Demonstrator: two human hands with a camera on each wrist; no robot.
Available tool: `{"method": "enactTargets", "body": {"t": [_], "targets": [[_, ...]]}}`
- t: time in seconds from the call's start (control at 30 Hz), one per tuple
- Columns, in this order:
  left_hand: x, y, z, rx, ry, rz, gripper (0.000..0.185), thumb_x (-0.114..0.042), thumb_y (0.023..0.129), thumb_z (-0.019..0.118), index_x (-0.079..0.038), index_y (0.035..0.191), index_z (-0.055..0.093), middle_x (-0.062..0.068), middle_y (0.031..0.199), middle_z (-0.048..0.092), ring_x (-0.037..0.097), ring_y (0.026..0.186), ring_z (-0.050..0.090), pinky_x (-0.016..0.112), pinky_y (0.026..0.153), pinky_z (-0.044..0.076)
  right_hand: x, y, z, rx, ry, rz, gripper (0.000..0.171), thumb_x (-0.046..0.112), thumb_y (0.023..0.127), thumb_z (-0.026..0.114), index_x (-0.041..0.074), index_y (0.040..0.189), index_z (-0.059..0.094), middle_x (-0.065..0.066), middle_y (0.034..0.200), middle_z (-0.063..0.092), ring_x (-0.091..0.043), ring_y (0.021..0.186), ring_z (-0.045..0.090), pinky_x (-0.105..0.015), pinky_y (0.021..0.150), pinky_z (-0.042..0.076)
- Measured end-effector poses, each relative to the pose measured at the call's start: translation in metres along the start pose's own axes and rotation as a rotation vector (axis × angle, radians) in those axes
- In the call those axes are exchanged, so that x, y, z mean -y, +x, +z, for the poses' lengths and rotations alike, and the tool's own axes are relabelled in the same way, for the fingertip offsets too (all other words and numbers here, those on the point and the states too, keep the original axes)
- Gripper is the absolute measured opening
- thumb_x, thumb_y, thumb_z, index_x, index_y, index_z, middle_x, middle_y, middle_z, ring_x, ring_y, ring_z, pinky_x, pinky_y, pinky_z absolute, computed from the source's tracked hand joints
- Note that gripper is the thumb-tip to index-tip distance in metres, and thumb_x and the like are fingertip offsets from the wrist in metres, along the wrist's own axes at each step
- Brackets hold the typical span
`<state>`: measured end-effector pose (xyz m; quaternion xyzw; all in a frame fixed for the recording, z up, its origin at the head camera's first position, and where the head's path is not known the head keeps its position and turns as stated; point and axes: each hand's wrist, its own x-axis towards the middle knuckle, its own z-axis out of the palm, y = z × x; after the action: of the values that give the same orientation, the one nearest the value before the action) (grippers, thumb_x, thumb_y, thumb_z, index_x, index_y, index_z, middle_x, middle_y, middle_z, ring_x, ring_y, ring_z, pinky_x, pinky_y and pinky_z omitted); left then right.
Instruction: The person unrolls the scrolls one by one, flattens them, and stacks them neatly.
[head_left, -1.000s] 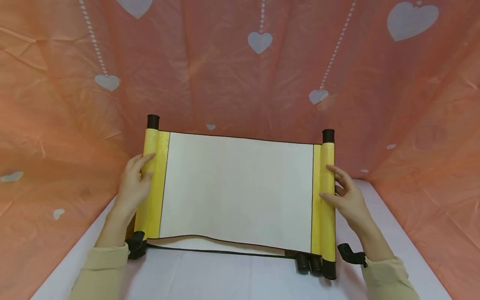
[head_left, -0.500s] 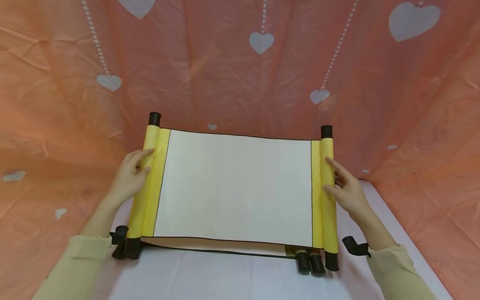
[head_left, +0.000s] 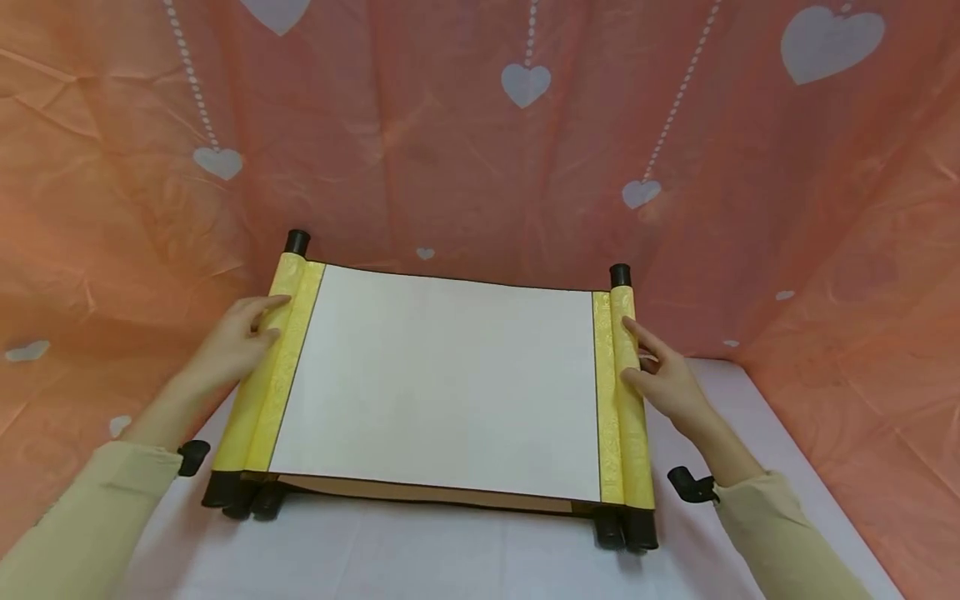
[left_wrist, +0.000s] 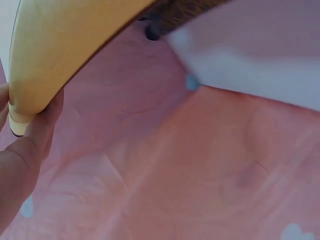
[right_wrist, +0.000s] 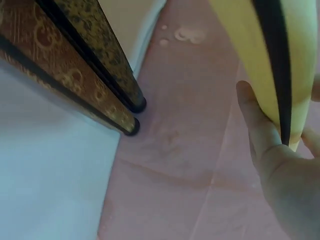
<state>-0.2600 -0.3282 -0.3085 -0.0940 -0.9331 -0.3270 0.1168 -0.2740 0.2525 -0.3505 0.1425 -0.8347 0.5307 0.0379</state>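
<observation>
A partly unrolled hanging scroll with a blank white panel, yellow borders and black end knobs is spread between the hands in the head view. My left hand grips its left yellow roller, thumb and index finger showing on the front. At the opposite end, my right hand holds the right roller the same way. In the right wrist view, two other scroll rollers lie under it, one in brown brocade, one in dark gold brocade. From the head, mostly their black knobs show; the yellow scroll hides the rest.
A white-covered table carries the lower scrolls. Orange cloth with white hearts surrounds it at the back and both sides. A black wrist mount sits at the right sleeve.
Both hands have shifted left with the yellow scroll, which now sits lower over the other scrolls. The left hand has moved further outward, and the scroll's lower left corner has swung left.
</observation>
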Motion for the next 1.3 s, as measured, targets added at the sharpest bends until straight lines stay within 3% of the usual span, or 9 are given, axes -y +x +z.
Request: {"method": "enactTargets", "body": {"t": [0.37, 0.57, 0.67, 0.77, 0.93, 1.03, 1.17, 1.27, 1.3], "targets": [[0.031, 0.008, 0.004, 0.117, 0.022, -0.019, 0.051, 0.006, 0.101, 0.052, 0.014, 0.151, 0.04, 0.043, 0.149, 0.035, 0.06, 0.139, 0.031, 0.072, 0.106, 0.032, -0.021, 0.012, 0.029, 0.103, 0.017, 0.098, 0.082, -0.001, 0.093, 0.061, 0.017, 0.166, 0.028, -0.027, 0.156, 0.036, -0.03, 0.106, 0.061, -0.03, 0.076, 0.051], [0.052, 0.012, 0.012, 0.168, 0.028, 0.003, 0.05, 0.006, 0.1, 0.053, 0.016, 0.148, 0.043, 0.041, 0.144, 0.043, 0.049, 0.11, 0.05, 0.049, 0.077, 0.047, -0.031, 0.019, 0.044, 0.128, -0.028, 0.125, 0.082, 0.001, 0.091, 0.061, 0.014, 0.165, 0.029, -0.027, 0.156, 0.036, -0.025, 0.09, 0.057, -0.029, 0.062, 0.046], [0.061, 0.013, 0.017, 0.201, 0.042, -0.012, 0.051, 0.004, 0.1, 0.054, 0.015, 0.149, 0.043, 0.04, 0.143, 0.044, 0.046, 0.095, 0.051, 0.039, 0.063, 0.044, -0.036, 0.02, 0.05, 0.148, -0.078, 0.133, 0.081, 0.003, 0.091, 0.061, 0.011, 0.165, 0.029, -0.027, 0.141, 0.05, -0.017, 0.072, 0.048, -0.028, 0.055, 0.04], [0.067, 0.012, 0.023, 0.225, 0.061, -0.018, 0.051, 0.003, 0.1, 0.055, 0.014, 0.149, 0.043, 0.043, 0.146, 0.041, 0.046, 0.105, 0.051, 0.041, 0.068, 0.044, -0.041, 0.022, 0.055, 0.16, -0.105, 0.144, 0.08, 0.003, 0.092, 0.061, 0.01, 0.165, 0.03, -0.022, 0.117, 0.06, -0.014, 0.058, 0.039, -0.029, 0.053, 0.039], [0.074, 0.014, 0.033, 0.226, 0.079, -0.002, 0.05, 0.003, 0.098, 0.056, 0.016, 0.146, 0.046, 0.044, 0.145, 0.043, 0.044, 0.093, 0.055, 0.042, 0.069, 0.045, -0.048, 0.026, 0.06, 0.179, -0.129, 0.154, 0.078, 0.003, 0.093, 0.061, 0.008, 0.164, 0.03, -0.017, 0.101, 0.064, -0.012, 0.055, 0.038, -0.029, 0.055, 0.039], [0.079, 0.015, 0.038, 0.221, 0.102, 0.015, 0.05, 0.005, 0.096, 0.058, 0.016, 0.144, 0.048, 0.045, 0.144, 0.044, 0.047, 0.105, 0.054, 0.049, 0.078, 0.045, -0.051, 0.028, 0.062, 0.182, -0.163, 0.162, 0.077, 0.005, 0.093, 0.063, 0.009, 0.164, 0.033, -0.023, 0.118, 0.064, -0.014, 0.053, 0.034, -0.031, 0.056, 0.039], [0.085, 0.016, 0.043, 0.231, 0.109, 0.011, 0.049, 0.006, 0.094, 0.058, 0.018, 0.141, 0.049, 0.046, 0.144, 0.041, 0.052, 0.12, 0.046, 0.055, 0.086, 0.043, -0.055, 0.031, 0.064, 0.212, -0.233, 0.144, 0.077, 0.008, 0.093, 0.068, 0.009, 0.163, 0.036, -0.027, 0.157, 0.042, -0.027, 0.08, 0.054, -0.039, 0.071, 0.044], [0.089, 0.016, 0.046, 0.239, 0.115, 0.008, 0.048, 0.007, 0.093, 0.057, 0.019, 0.139, 0.05, 0.048, 0.144, 0.041, 0.057, 0.128, 0.043, 0.057, 0.088, 0.042, -0.057, 0.033, 0.066, 0.235, -0.284, 0.12, 0.078, 0.009, 0.092, 0.07, 0.007, 0.162, 0.036, -0.027, 0.162, 0.036, -0.033, 0.113, 0.051, -0.042, 0.083, 0.043], [0.089, 0.016, 0.046, 0.242, 0.116, 0.005, 0.048, 0.007, 0.093, 0.057, 0.019, 0.139, 0.05, 0.047, 0.144, 0.04, 0.056, 0.127, 0.044, 0.056, 0.087, 0.043, -0.058, 0.033, 0.067, 0.243, -0.283, 0.122, 0.078, 0.009, 0.092, 0.07, 0.007, 0.162, 0.036, -0.027, 0.162, 0.036, -0.032, 0.103, 0.054, -0.041, 0.081, 0.043]]}}
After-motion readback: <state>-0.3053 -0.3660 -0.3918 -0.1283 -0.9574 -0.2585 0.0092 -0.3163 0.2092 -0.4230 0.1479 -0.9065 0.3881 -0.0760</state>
